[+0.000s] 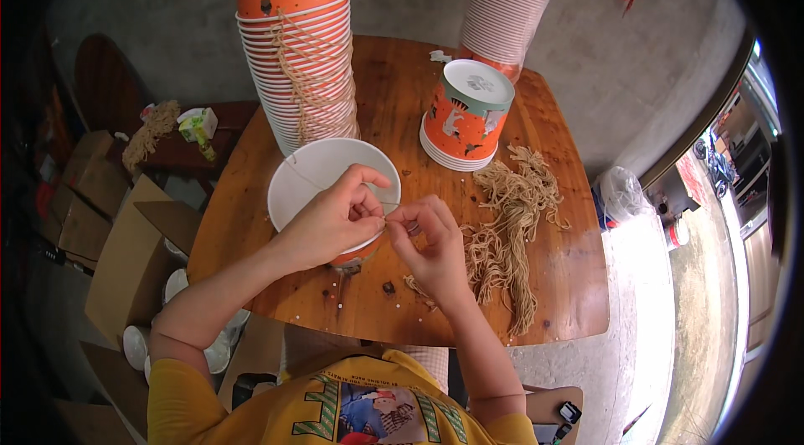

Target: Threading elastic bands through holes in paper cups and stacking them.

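A paper bucket (295,190), white inside and orange outside, stands upright in front of me on the table. A thin tan string (306,178) crosses its opening from the far rim towards my fingers. At the near right rim, my left hand (337,217) pinches the string, its wrist over the bucket's near side. My right hand (432,249) is closed in a pinch on the string too, fingertips almost touching the left ones. The exact spot between the fingertips is too small to make out. Right of my right hand lies a loose bundle of tan strings (512,236).
Behind the bucket rises a tall stack of orange buckets (306,68) with strings hanging down it. Upside-down buckets (466,123) and a plastic-wrapped stack (509,5) stand at the far right of the wooden table (394,93). An open cardboard box (138,257) with white-looking buckets sits lower left.
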Tool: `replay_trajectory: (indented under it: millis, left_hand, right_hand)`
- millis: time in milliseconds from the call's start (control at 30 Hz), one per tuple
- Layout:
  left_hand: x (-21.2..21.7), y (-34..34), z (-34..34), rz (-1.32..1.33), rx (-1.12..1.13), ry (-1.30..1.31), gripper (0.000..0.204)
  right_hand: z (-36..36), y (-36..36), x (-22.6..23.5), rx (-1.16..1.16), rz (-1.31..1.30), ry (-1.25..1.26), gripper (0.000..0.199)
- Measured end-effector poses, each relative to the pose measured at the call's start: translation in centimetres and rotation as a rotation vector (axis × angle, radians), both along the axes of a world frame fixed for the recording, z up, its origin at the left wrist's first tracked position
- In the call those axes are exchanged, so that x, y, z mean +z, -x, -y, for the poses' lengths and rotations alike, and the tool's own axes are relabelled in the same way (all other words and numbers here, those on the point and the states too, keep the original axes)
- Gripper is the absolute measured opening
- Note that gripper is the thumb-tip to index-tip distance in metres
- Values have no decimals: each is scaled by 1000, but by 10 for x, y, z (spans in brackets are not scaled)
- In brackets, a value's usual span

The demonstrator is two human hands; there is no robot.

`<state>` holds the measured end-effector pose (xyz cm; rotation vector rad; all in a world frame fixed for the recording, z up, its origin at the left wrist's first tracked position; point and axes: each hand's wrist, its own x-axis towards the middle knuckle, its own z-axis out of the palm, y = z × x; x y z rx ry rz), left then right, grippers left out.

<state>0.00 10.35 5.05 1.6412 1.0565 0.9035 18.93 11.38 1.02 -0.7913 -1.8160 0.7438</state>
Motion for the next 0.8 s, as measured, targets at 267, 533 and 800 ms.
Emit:
replay_trajectory:
  millis: [267, 533, 800]
  left_hand:
    - [2, -5, 4, -101, -12, -77, 33]
    - [2, -4, 9, -412, 66, -390, 13]
    - [5, -5, 10, -426, 112, -446, 6]
  right_hand:
    - [1, 5, -8, 17, -96, 142, 7]
    - [18, 6, -19, 34, -329, 479, 7]
    - [30, 13, -26, -15, -278, 416, 7]
